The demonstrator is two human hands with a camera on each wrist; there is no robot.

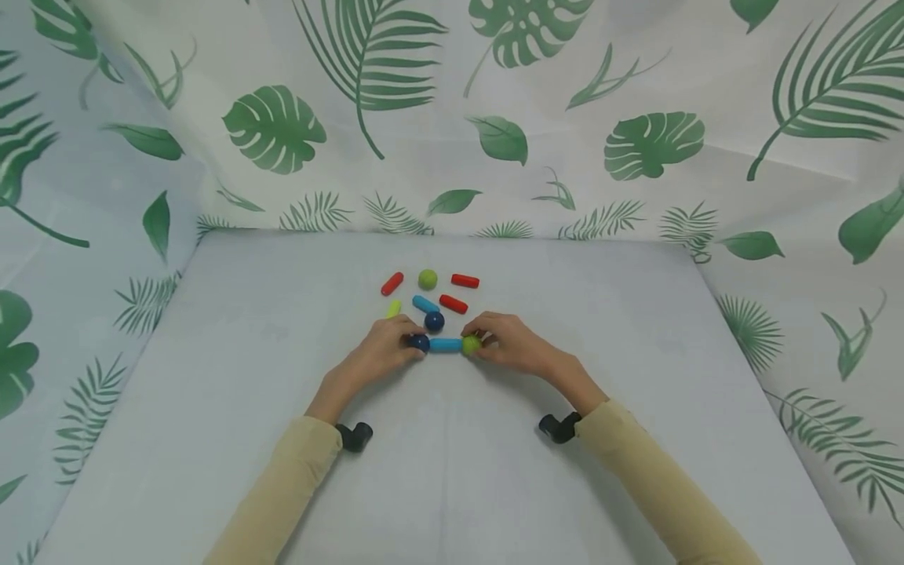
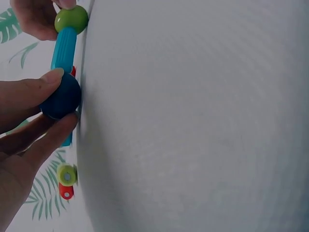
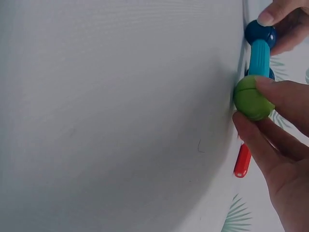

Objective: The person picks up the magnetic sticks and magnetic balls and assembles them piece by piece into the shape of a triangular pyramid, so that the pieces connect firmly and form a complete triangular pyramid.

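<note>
Two forearms in tan sleeves reach in from the near edge of the pale surface (image 1: 282, 471), angled toward each other so that the hands meet near the middle. The left hand (image 1: 377, 353) lies low, knuckles up, thumb and fingers pinching a dark blue ball (image 1: 420, 342) — the left wrist view shows the thumb on top and a finger beneath it. The right hand (image 1: 508, 341) mirrors it, thumb and forefinger pinching a green ball (image 1: 471, 344). Between the two balls runs a light blue rod (image 1: 446, 344), its ends touching both, the whole row lying left to right on the surface.

Just beyond, a second dark blue ball (image 1: 434, 320) sits touching another light blue rod (image 1: 425, 304), with a yellow-green rod (image 1: 393, 308) by the left hand's knuckles and a red rod (image 1: 453, 304) to the right. Farther still — a red rod at the left (image 1: 391, 283), a loose green ball (image 1: 427, 278), and a red rod at the right (image 1: 464, 280). A leaf-print cloth (image 1: 636, 141) rises behind.
</note>
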